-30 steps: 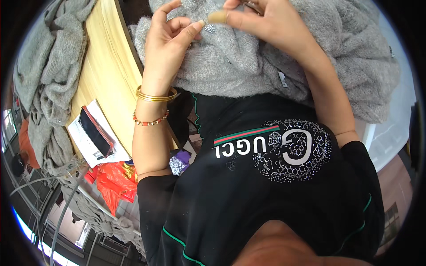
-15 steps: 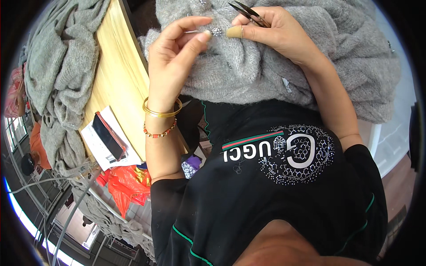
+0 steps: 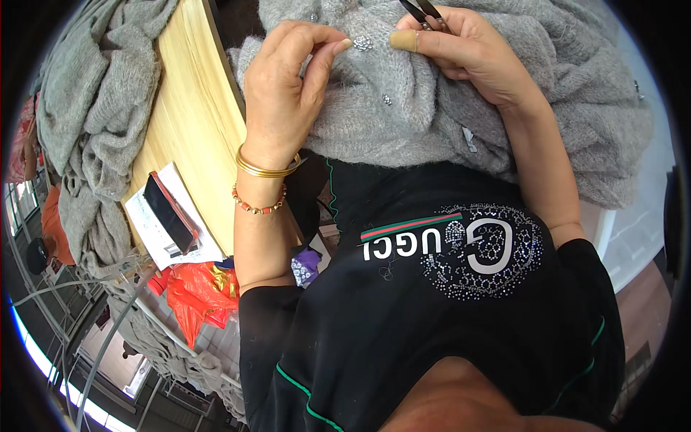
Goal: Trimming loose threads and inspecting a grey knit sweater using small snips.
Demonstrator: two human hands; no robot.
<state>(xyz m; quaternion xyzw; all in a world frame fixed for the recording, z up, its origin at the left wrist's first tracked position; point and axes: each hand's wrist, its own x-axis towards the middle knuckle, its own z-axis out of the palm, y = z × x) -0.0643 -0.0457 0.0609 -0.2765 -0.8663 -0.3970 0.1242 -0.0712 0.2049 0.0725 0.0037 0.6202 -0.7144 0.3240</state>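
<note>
In the head view, looking down, a fuzzy grey knit [image 3: 583, 108] is spread in loose folds in front of a black top [image 3: 331, 317], its far side cut off by the upper edge. A sparkling bead cluster [image 3: 362, 45] is set on it between the two hands. By the left hand [image 3: 288, 79], thumb and forefinger are pinched together at the cluster's left edge; whether thread or bead is caught there cannot be told. In the right hand's [image 3: 475, 54] closed grip, small black snips [image 3: 432, 11] are held, tips aimed up and to the left; a tan cover [image 3: 404, 40] is worn on that thumb.

The knit would likely be soft, limp and easily snagged, so best taken by a broad fold; the cluster looks hard and small, best steadied at its rim with fingertips. The knit's bulk is stretched left to right, with no clear front; the cluster is roughly round, so no long axis is shown.

At left, a phone [image 3: 170, 216] and paper [image 3: 147, 230] are laid on a wooden table [image 3: 198, 86].
</note>
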